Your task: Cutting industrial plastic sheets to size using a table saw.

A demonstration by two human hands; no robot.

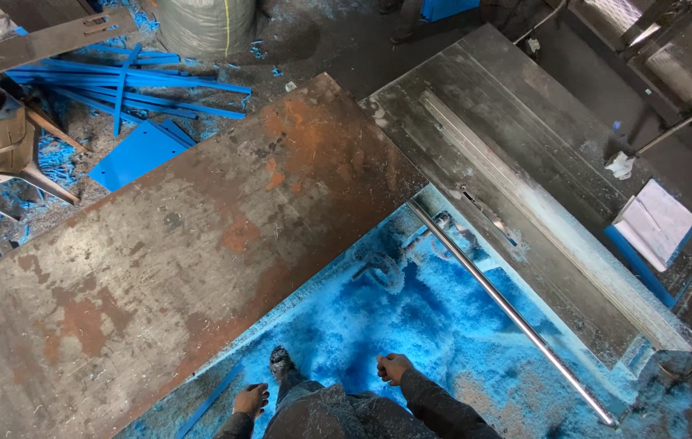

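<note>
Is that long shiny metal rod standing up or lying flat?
Lying flat. The metal rod rests lengthwise on the blue shavings alongside the grey machine bed.

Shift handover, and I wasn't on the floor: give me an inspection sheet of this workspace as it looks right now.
Surface: large rusty steel plate, bare on top.
Job's things: long shiny metal rod lying across blue shavings beside a grey machine bed.
Clutter: blue strips and a blue sheet offcut piled at upper left; white rag.
Grippers: left hand and right hand both loosely curled, holding nothing.
Cables: nothing seen.
Surroundings: dark dirty floor, grey sack.
</note>
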